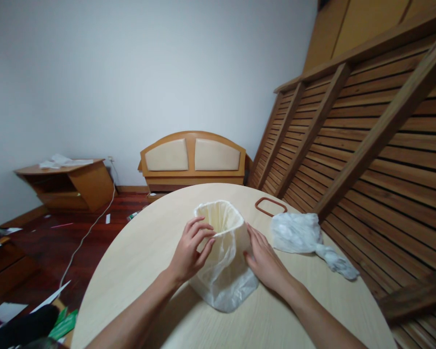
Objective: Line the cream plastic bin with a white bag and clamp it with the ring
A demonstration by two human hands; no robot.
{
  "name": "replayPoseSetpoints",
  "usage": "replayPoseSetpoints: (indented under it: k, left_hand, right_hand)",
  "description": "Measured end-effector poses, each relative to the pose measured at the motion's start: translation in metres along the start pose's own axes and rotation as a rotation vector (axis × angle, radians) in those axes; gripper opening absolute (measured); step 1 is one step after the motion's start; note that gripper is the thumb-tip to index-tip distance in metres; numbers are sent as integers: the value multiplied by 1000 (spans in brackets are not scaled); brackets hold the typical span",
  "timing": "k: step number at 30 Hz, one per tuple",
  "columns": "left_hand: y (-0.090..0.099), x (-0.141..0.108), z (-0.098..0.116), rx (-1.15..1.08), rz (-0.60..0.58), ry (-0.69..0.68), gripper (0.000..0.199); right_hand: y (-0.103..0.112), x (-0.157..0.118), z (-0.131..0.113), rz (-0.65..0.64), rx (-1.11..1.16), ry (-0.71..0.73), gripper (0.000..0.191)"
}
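Both my hands [228, 257] touch the bag-lined bin [227, 261], fingers loosely curved, neither clenched. Bare tabletop [138, 271] opens leftward; rightward, the knotted bag [298, 233] sits near.

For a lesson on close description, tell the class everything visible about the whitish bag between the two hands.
The bag is thin, translucent and plastic-looking, with creased sides and a loose, rounded lower edge. It stands upright, mouth open, its edge apparently folded outward over a pale yellowish container showing through. It rests on the round table. The left hand's fingers are at the near rim; the right hand lies against its side.
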State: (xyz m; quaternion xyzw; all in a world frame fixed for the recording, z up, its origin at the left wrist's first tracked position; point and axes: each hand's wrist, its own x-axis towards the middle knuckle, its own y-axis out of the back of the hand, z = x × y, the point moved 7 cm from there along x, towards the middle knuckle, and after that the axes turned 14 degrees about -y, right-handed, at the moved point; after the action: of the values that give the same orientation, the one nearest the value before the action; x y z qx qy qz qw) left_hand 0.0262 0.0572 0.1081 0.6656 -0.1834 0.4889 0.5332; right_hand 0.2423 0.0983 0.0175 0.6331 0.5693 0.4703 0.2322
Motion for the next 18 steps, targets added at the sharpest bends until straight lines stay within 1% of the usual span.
replayPoseSetpoints:
  k: [3,6,8,9,12,14,15,16,18]
  left_hand:
    - [3,0,-4,6,31,15,10]
    - [7,-1,-12,24,80,49,7]
    - [9,-2,-16,26,100,69,7]
    - [10,-2,-18,26,106,75,7]
    - [11,-3,-20,22,114,90,7]
    - [11,-3,-19,25,117,98,7]
    - [12,-3,-19,29,121,104,8]
    - [12,-3,-20,36,126,112,8]
    - [13,-4,-21,49,137,128,10]
  right_hand:
    - [-2,-3,11,-110,-48,-43,73]
    - [2,-3,20,-181,-88,-78,54]
    - [9,0,25,-180,-103,-109,44]
    - [14,1,26,-167,-113,-133,42]
    - [33,7,26,-99,-141,-224,36]
    - [43,9,16,-65,-111,-232,21]
    - [47,8,6,-66,-71,-196,14]
    - [47,6,-7,-88,-24,-129,16]
    - [43,-4,-38,-178,59,86,20]
